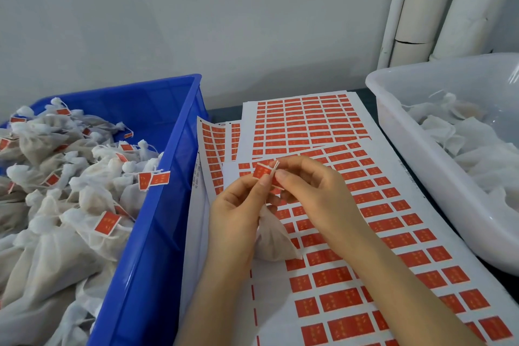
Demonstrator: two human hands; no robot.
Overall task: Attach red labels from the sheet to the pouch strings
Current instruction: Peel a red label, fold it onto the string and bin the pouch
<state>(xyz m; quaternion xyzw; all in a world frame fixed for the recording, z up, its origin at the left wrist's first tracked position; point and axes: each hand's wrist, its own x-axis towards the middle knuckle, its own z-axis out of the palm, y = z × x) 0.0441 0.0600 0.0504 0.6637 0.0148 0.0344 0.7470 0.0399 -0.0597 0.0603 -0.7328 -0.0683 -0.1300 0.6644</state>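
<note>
Left hand point(236, 205): pinching the red label point(262, 171).
Right hand point(307, 191): pinching the pouch string point(275, 165) at the label's edge.
Pouch point(273, 240): hanging under both hands, over the label sheet point(393, 236).

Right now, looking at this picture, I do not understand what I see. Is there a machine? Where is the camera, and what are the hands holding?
There is no machine. The camera sits on a person's head and looks down, so the two grips are that person's own bare hands. The left grip pinches a red label. The right grip pinches a white string at the label's edge. A pouch is just below the hands, over a sheet of red labels; more sheets lie behind it. On the left, a blue bin holds labelled pouches. On the right, a white tub holds plain pouches, with no labels that I can see.
</note>
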